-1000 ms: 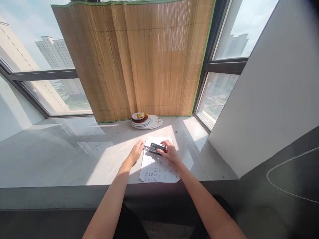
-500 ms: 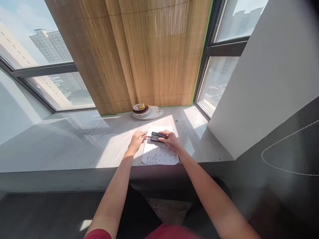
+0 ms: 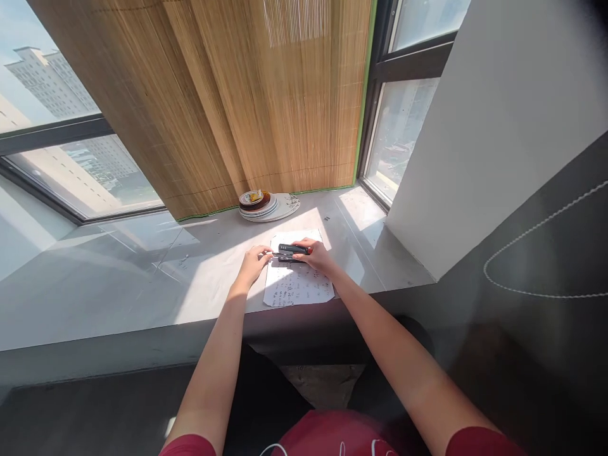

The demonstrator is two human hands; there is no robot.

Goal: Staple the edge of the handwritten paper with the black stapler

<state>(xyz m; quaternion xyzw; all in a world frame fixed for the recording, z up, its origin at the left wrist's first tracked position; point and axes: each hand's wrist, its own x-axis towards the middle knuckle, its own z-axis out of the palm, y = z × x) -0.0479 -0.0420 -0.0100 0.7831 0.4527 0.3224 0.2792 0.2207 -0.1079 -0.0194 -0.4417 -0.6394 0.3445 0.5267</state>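
Note:
A black stapler [image 3: 291,249] lies crosswise over a written sheet of paper [image 3: 299,288], its upper and lower arms spread apart. My right hand [image 3: 319,255] is closed around the stapler's right end, where a bit of red shows. At the other end, my left hand [image 3: 254,263] has thumb and forefinger pinched together. A thin dark piece sticks out between those fingertips and the stapler; whether it belongs to the stapler is too small to tell. Handwriting covers much of the paper's near half.
Behind the paper, a stack of plates [image 3: 259,209] stands against the bamboo blind [image 3: 285,126]. Small dark bits [image 3: 327,218] lie on the window ledge [image 3: 209,278] right of the plates. A white wall [image 3: 484,126] rises at the right, with a beaded cord [image 3: 503,285] hanging near it.
The view has shifted, so the scene sits further left and higher. My right hand keeps its hold on the stapler; my left hand stays pinched at its left end.

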